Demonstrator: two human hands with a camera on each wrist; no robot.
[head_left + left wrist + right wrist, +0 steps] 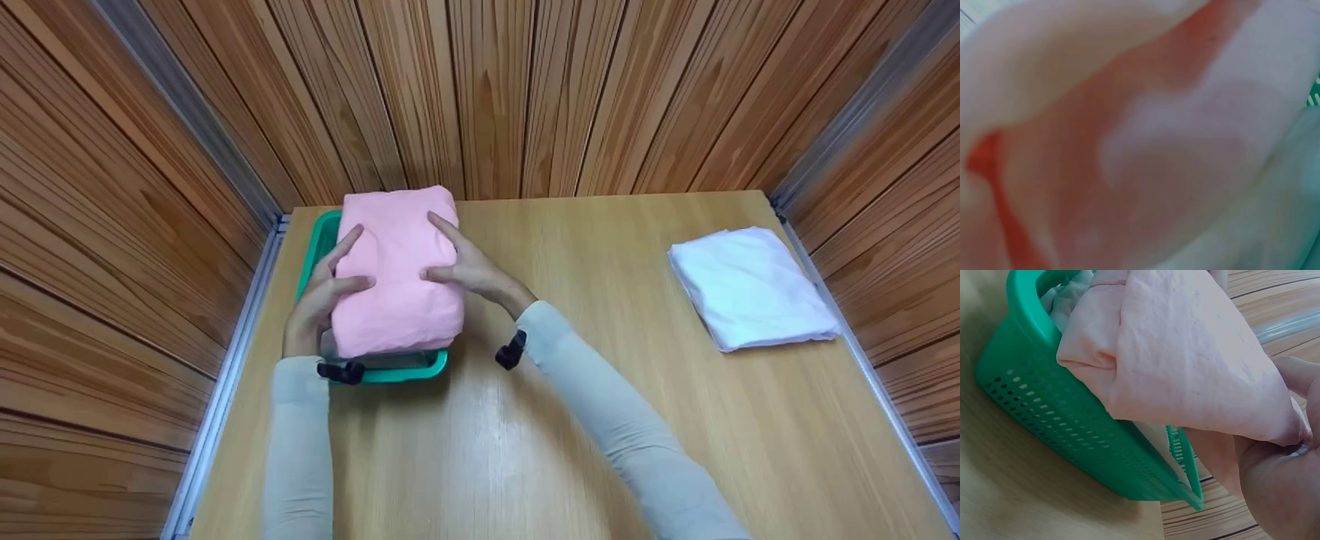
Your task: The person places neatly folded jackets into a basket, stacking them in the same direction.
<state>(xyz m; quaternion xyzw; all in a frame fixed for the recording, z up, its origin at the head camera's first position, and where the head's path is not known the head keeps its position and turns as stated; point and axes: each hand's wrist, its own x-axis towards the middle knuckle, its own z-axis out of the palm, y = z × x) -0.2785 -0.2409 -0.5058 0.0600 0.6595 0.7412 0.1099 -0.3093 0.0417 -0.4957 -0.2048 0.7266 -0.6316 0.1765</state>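
Note:
A folded pink cloth (397, 270), thick and soft like bedding, lies over the top of a green plastic basket (397, 374) at the back left of the table. My left hand (315, 304) grips its left side, thumb on top. From the right, my right hand (480, 271) holds the opposite side, thumb and a finger spread over the upper face. In the right wrist view the pink cloth (1185, 365) stands above the rim of the perforated basket (1044, 399), with a pale grey-green cloth (1067, 305) inside. The left wrist view is blurred by closeness.
A folded white cloth (754, 289) lies near the right edge of the wooden table (570, 435). Wood-panelled walls (487, 97) rise behind and at both sides, with metal strips (225, 420) along the table's sides.

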